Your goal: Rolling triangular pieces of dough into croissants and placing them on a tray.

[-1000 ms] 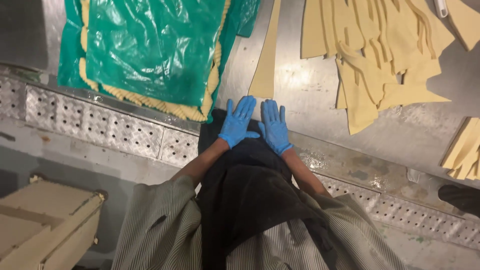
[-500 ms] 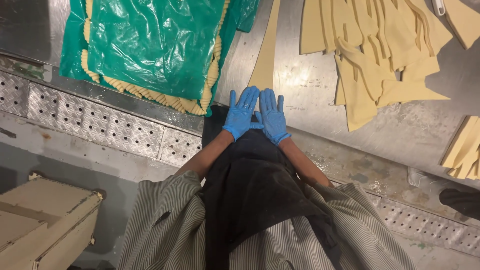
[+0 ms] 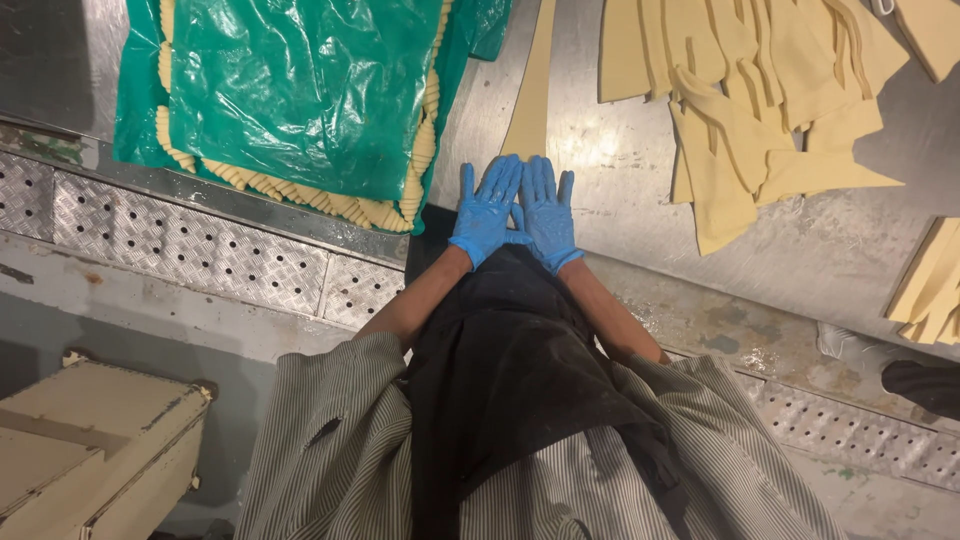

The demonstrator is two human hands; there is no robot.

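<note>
Left hand: our left hand (image 3: 484, 218), in a blue glove, lies flat on the metal table (image 3: 640, 240), fingers straight and together, gripping nothing.
Right hand: our right hand (image 3: 548, 215), gloved too, lies flat right beside it, thumbs touching, fingers spread a little, nothing held.
Nearest thing: the long dough strip (image 3: 530, 85) lies just beyond our fingertips, and we cannot tell whether they touch its near end.
Direction: it sits straight ahead of both hands, over the seam between them.
Long axis: it runs away from us up the table, almost in line with our fingers, leaning slightly to the right at the far end.
Nearer hand: too close to call; the strip's near end spans the tips of both hands.
To the left: a green plastic sheet (image 3: 300, 90) covers a stack of ridged dough pieces (image 3: 300, 192), its edge near our left hand.
To the right: a loose heap of cut dough sheets (image 3: 760, 110), well apart from our right hand; more pieces (image 3: 930, 285) at the far right edge.
In the way: nothing lies between fingertips and strip.
Below: a black apron (image 3: 520, 370) and a perforated metal ledge (image 3: 200, 260).
</note>
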